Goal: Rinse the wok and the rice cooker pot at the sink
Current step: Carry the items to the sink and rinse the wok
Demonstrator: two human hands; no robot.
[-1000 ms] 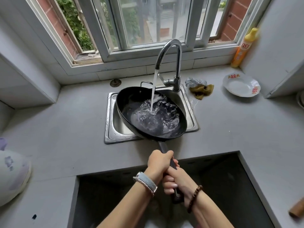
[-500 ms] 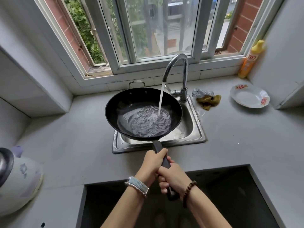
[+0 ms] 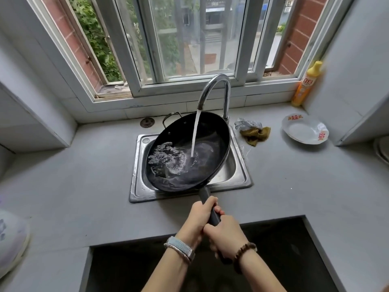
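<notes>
Wok point(image 3: 189, 152) over sink point(image 3: 242, 180), tilted, under tap point(image 3: 212, 85) stream. Handle point(image 3: 204, 193) ran back from sink; L hand point(image 3: 200, 216) fingers clenched on it nearer pan, R hand point(image 3: 226, 234) behind, same.

The tilted wok point(image 3: 212, 131) fills most of the sink point(image 3: 239, 178), and the faucet point(image 3: 214, 81) arches over its far rim. Open table point(image 3: 84, 182) stretches left of the sink. To the right, a rag point(image 3: 255, 134), a plate point(image 3: 303, 133) and a detergent bottle point(image 3: 305, 85) stand in the way.

Black wok point(image 3: 187, 152), steel sink point(image 3: 240, 175), grey counter point(image 3: 84, 186), yellow bottle point(image 3: 306, 84), white plate point(image 3: 304, 129) red-patterned
</notes>
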